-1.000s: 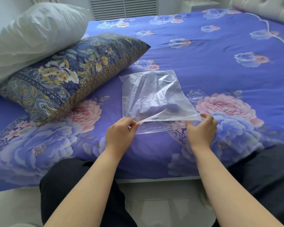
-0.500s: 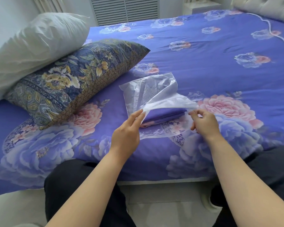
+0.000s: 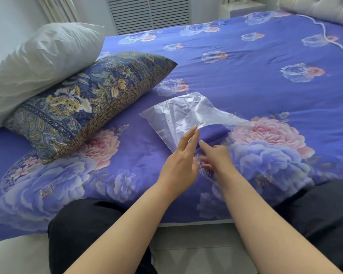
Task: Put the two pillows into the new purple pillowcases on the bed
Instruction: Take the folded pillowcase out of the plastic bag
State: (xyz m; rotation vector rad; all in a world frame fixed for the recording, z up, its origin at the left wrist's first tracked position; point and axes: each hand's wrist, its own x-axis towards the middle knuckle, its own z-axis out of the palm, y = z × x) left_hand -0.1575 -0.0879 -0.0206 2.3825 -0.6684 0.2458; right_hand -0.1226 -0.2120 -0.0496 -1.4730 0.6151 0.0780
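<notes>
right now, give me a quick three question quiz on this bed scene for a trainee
1. True or false: the purple pillowcases are fully out of the plastic bag.
2. Which hand lifts the bag's flap: A left hand, B right hand?
3. What rests on top of the patterned pillow?

Key: 1 false, they are partly inside. 2 A. 3 the white pillow.

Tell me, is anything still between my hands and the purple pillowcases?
Yes: the clear plastic bag still wraps the folded purple pillowcases. The left hand lifts its open flap; the right hand is at the opening.
</notes>
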